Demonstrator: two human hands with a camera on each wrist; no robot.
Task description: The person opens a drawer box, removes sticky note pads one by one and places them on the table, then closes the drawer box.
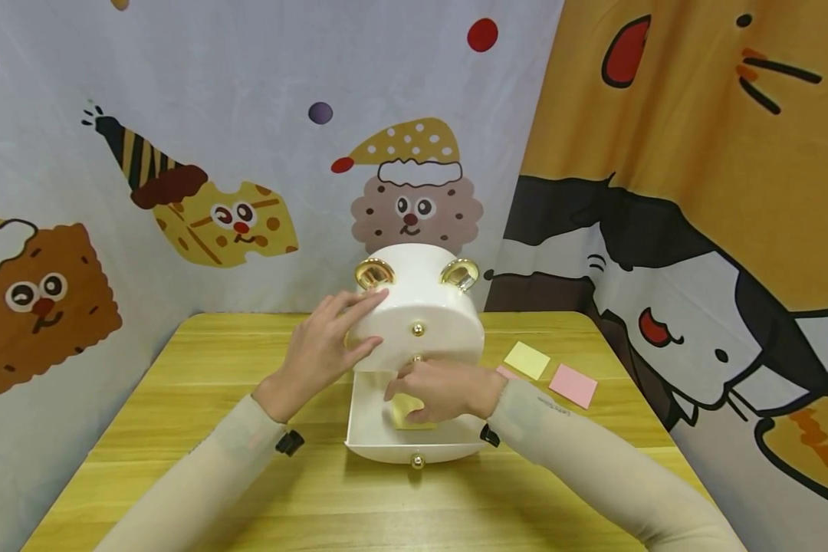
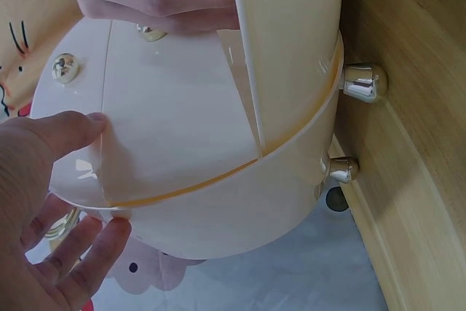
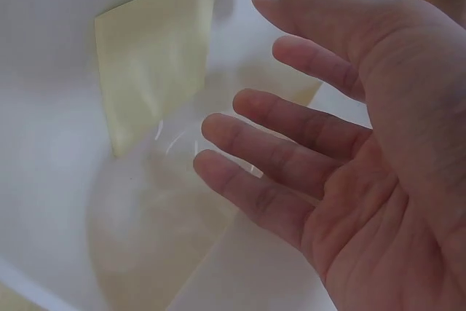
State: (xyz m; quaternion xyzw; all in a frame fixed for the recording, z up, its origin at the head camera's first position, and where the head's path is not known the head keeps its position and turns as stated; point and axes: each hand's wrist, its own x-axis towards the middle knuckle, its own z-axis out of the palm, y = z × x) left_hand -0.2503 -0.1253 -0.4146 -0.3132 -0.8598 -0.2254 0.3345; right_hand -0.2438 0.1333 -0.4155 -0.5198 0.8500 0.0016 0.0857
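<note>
A white rounded drawer box (image 1: 421, 287) with gold ears and gold knobs stands on the table. Its lowest drawer (image 1: 366, 429) is pulled out toward me. Inside it lies a yellow sticky note (image 3: 156, 63), partly covered in the head view by my right hand (image 1: 458, 387). That hand hovers in the drawer with its fingers spread and loosely bent; in the right wrist view a gap separates them from the note. My left hand (image 1: 320, 341) touches the box's left side, thumb on the front face and fingers along the side (image 2: 44, 216).
To the right of the box, a yellow sticky note (image 1: 527, 360) and a pink one (image 1: 573, 386) lie on the wooden table (image 1: 248, 491). Another pink note (image 1: 505, 372) is partly hidden by my right sleeve. A printed cloth (image 1: 248, 92) hangs behind the table.
</note>
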